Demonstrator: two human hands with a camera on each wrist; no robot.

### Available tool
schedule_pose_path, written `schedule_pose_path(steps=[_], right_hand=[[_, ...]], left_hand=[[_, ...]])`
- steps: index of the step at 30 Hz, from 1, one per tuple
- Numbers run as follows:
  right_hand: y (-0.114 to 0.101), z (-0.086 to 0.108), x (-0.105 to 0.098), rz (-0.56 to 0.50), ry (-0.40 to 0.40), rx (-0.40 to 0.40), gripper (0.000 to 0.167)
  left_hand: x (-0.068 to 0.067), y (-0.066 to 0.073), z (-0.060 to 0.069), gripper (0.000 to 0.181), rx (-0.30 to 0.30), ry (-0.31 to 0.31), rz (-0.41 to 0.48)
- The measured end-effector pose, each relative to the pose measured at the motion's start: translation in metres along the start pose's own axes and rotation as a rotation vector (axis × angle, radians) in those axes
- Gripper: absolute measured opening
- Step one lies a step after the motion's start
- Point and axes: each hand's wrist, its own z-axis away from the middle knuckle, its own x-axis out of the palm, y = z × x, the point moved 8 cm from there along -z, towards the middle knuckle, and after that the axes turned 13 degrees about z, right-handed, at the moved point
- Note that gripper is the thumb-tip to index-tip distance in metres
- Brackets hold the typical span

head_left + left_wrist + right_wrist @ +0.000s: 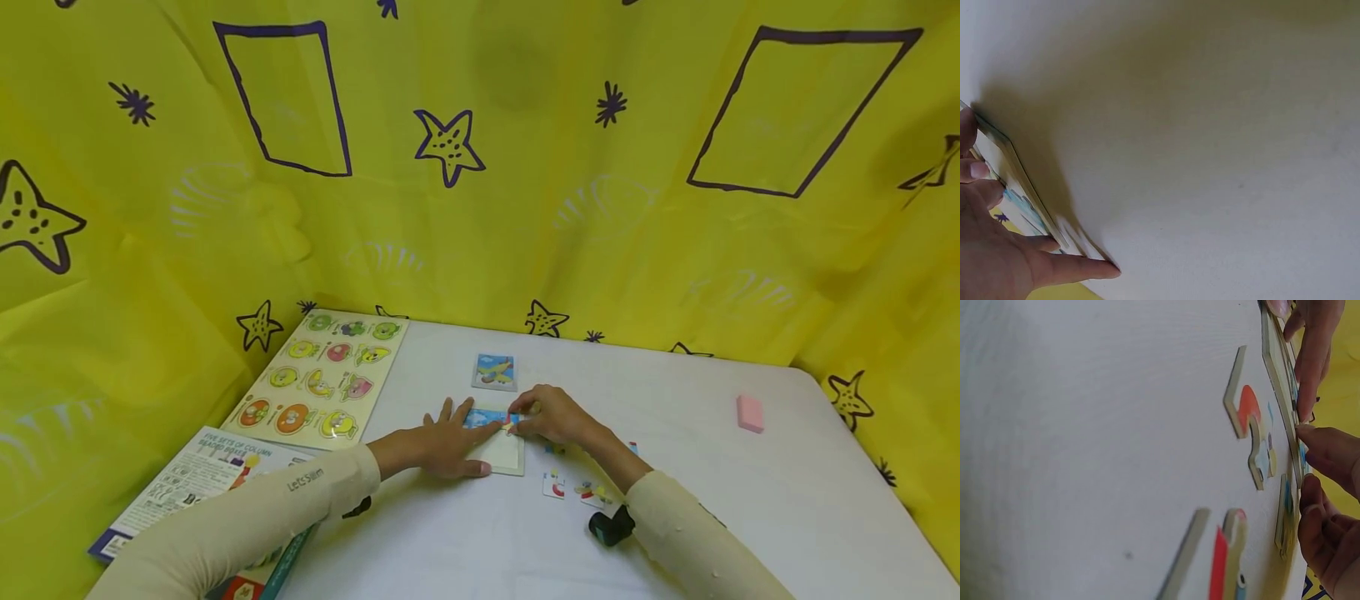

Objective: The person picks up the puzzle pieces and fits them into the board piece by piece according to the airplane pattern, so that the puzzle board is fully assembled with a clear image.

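A small piece [509, 423] with red and yellow on it lies at the right side of the frame [506, 457], at the lower edge of a blue band of picture; below that band the frame's bed is pale and bare. The right hand [557, 416] pinches the piece between thumb and curled fingers. The left hand [448, 443] lies over the frame's left side with its fingers spread wide, the index reaching across to the piece and the thumb near the lower edge. Just right of the frame, partly under the right forearm, lie loose pieces [553, 485], some white with red shapes; the right wrist view shows their thick, pale edges and one rounded notch. Behind the frame, a little apart, lies a small picture [494, 372] in a grey border, blue with a yellow shape. Everything lies on a white worktop [630, 375]. To the left is a board [296, 402] with rows of cartoon fruit, and nearer the person a printed box [187, 479], partly covered by the left sleeve [247, 521]. A pink block [750, 414] lies well apart at the right. A yellow curtain [517, 225] with dark stars and outlined quadrilaterals surrounds the worktop's far side and ends.
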Motion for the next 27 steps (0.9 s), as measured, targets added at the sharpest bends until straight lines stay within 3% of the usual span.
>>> schedule_pose_path(steps=[27], right_hand=[[-0.0007, 0.0031, -0.0017, 0.012, -0.014, 0.042, 0.018]], left_hand=[[0.0012, 0.0009, -0.0007, 0.072, -0.02, -0.018, -0.002]])
